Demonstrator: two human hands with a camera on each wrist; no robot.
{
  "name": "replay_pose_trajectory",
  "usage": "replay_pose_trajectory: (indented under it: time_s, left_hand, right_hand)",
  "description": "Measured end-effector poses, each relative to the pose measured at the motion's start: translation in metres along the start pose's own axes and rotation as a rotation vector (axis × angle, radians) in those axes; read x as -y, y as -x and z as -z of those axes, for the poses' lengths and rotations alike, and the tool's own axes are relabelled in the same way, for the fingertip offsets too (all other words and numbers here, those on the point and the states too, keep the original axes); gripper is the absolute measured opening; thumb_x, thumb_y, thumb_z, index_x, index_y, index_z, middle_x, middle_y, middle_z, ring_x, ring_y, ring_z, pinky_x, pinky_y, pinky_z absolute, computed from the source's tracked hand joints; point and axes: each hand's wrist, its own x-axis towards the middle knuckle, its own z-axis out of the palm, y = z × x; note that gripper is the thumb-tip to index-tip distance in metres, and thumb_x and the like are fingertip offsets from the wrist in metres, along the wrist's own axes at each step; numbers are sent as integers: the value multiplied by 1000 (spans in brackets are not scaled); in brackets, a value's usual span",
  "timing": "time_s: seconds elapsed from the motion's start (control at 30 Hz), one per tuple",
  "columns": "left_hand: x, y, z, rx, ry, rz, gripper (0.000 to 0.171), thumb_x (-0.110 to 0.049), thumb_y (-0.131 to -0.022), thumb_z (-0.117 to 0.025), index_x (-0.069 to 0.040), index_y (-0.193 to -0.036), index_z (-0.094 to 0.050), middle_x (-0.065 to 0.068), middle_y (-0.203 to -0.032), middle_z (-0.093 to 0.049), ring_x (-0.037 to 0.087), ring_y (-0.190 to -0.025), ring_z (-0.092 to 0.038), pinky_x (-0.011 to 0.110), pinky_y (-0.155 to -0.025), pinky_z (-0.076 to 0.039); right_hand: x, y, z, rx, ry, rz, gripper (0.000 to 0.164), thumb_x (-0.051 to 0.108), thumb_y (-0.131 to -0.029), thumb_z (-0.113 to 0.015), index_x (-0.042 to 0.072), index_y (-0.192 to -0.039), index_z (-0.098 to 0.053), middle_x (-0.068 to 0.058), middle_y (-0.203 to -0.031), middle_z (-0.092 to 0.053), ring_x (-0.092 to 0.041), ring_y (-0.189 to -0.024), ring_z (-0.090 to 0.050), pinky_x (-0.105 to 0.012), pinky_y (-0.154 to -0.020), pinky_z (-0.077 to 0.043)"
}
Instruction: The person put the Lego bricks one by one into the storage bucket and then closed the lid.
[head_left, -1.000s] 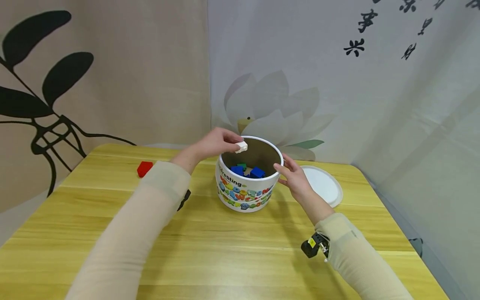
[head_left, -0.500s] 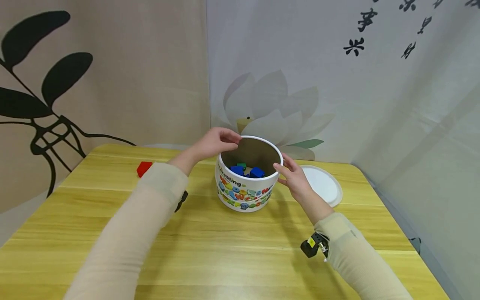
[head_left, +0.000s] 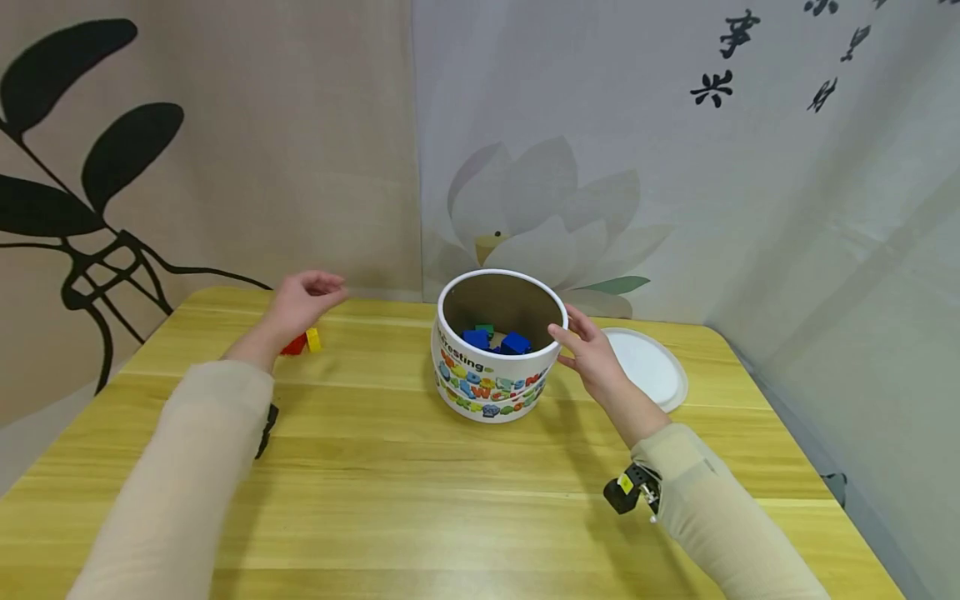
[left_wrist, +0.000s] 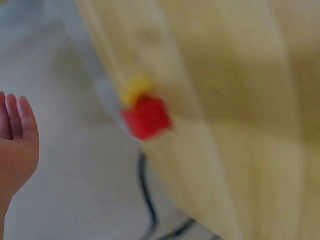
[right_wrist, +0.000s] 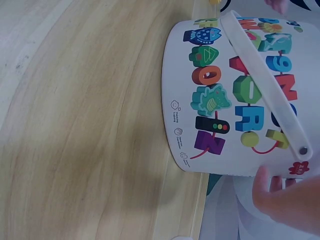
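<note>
My left hand (head_left: 303, 304) is raised above the table's far left part, fingers loosely bent and nothing in them. Below it lie a red block (head_left: 295, 344) and a small yellow block (head_left: 313, 339), both blurred in the left wrist view. In that view the left hand (left_wrist: 17, 140) shows at the left edge, apart from the blocks. A white bucket (head_left: 487, 387) printed with colourful letters stands upright, its top uncovered. Blue blocks (head_left: 516, 343) and a green block (head_left: 485, 330) lie inside. My right hand (head_left: 592, 358) holds the bucket's right side, thumb near the rim.
A round white lid (head_left: 645, 368) lies flat behind the right hand. The bucket's white handle (right_wrist: 270, 90) hangs down against its wall. A fabric backdrop (head_left: 337, 167) stands behind the wooden table (head_left: 420, 500).
The left hand was over the bucket with a white block, let it go, and has moved left towards the red block. The yellow block has come into sight. The right hand stays on the bucket.
</note>
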Motion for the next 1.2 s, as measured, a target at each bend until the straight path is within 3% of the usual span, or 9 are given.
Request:
replay_pose_trajectory:
  time_s: [0.13, 0.3, 0.43, 0.53, 0.63, 0.87, 1.2]
  left_hand:
    - [29, 8, 9, -54, -38, 50, 44, -30, -95, -53, 3, -124, -52, 20, -117, -53, 28, -103, -49, 15, -76, -39]
    - [53, 13, 11, -95, -76, 110, 47, -30, -94, -53, 6, -124, -51, 22, -118, -53, 33, -106, -50, 11, -70, -39]
    - [66, 16, 8, -152, -78, 151, 51, -32, -93, -54, 6, -127, -50, 25, -121, -51, 37, -110, -49, 28, -83, -47]
    - [75, 18, 6, -187, -74, 185, 55, -31, -93, -54, 8, -130, -46, 30, -127, -46, 42, -116, -44, 49, -95, -41]
    - [83, 18, 5, -188, -95, 225, 58, -31, -93, -53, 10, -133, -40, 33, -132, -41, 45, -120, -39, 54, -101, -36]
    - [91, 16, 0, -150, -146, 305, 63, -30, -92, -54, 13, -134, -35, 35, -132, -39, 45, -114, -41, 53, -100, -37]
    - [95, 14, -4, -147, -171, 348, 54, -22, -91, -54, 15, -128, -38, 36, -126, -45, 47, -112, -45, 53, -100, -38]
  right_hand:
    - [0, 0, 1, 1, -10, 0, 59, 18, -95, -52, 15, -148, -26, -13, -150, -32, -30, -132, -35, -51, -106, -35]
    - [-1, 0, 1, -3, -9, 5, 59, 18, -95, -52, 16, -148, -27, -13, -150, -32, -30, -133, -35, -51, -106, -35]
    - [-1, 0, 0, -4, -3, 13, 59, 18, -96, -52, 15, -148, -26, -13, -150, -32, -29, -133, -36, -50, -106, -36]
    - [-2, 0, 0, -5, -8, 12, 59, 17, -96, -52, 15, -148, -26, -13, -150, -32, -29, -132, -36, -50, -105, -36]
    - [-2, 0, 1, -6, -14, 12, 58, 17, -96, -52, 14, -148, -27, -13, -150, -32, -29, -132, -36, -50, -105, -36]
    - [-2, 0, 1, -10, -9, 12, 57, 18, -96, -51, 16, -148, -27, -12, -150, -32, -29, -132, -37, -50, -105, -37]
    - [-4, -1, 2, -10, 0, 7, 57, 18, -96, -51, 17, -148, -27, -11, -150, -32, -28, -131, -38, -45, -102, -39]
